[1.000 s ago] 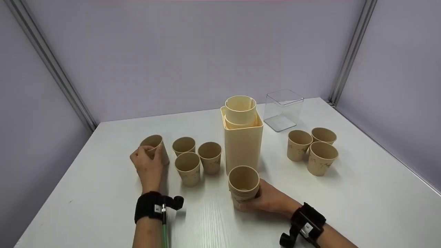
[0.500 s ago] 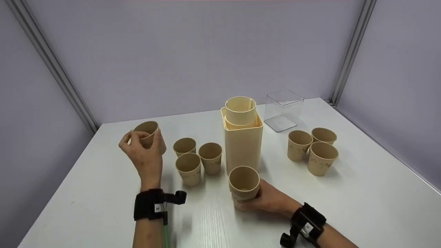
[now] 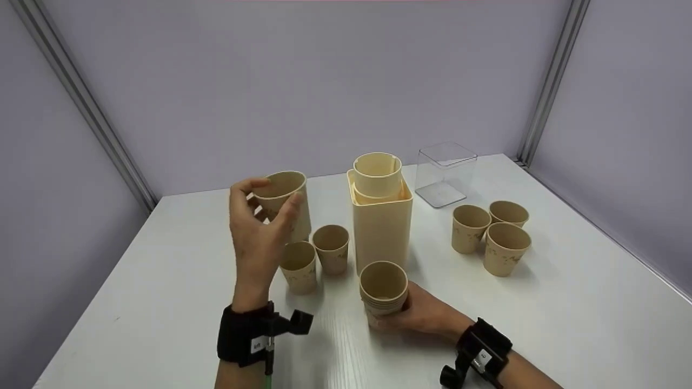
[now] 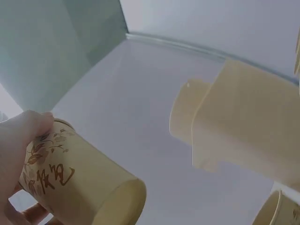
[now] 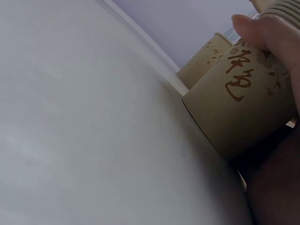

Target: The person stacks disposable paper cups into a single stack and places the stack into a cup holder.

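A white worktop (image 3: 567, 313) stands in a corner of pale lilac partition walls. The left hand (image 3: 259, 237) is raised above it, its fingers (image 3: 289, 208) and thumb curled round a single paper cup (image 3: 284, 200), held mouth-up with its axis slightly tilted and clear of the surface. The right hand (image 3: 424, 313) rests on the worktop, gripping the base of a stack of nested cups (image 3: 383, 289) that stands upright with its mouth open upward. The stack lies to the right of the lifted cup, lower and nearer the person. Between them stand two loose cups (image 3: 313, 259); behind is a tall beige square container (image 3: 381, 227). Three more cups (image 3: 492, 232) and a clear box (image 3: 444, 173) stand to the right.
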